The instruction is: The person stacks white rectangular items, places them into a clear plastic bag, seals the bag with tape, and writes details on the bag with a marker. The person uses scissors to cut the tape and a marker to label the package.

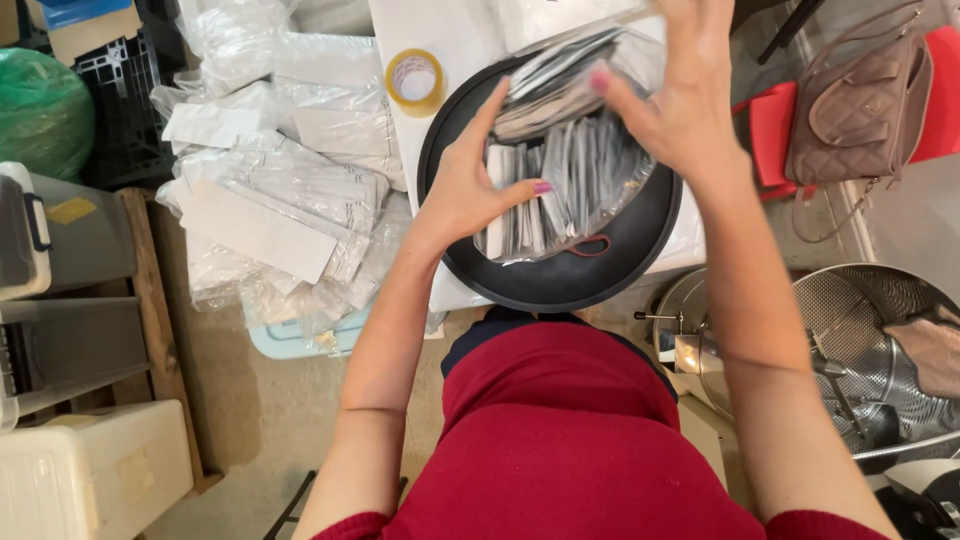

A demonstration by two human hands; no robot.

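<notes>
A round black tray [560,285] lies on a white table in front of me, filled with clear plastic bags of several small grey-and-white sachets [580,185]. My left hand [470,180] rests on the left side of the tray, thumb pressing the lower bag of sachets. My right hand [675,95] is over the tray's far right, fingers closed on the upper clear bag of sachets [555,85], which is tilted and lifted a little. A red rubber band [592,246] lies near the tray's front.
A roll of yellow tape [415,80] sits on the white table [450,290]. Heaps of clear bags with white cards [280,190] lie to the left. Grey and white bins [70,240] stand far left; a brown handbag [865,105] and metal sieve bowls [880,340] right.
</notes>
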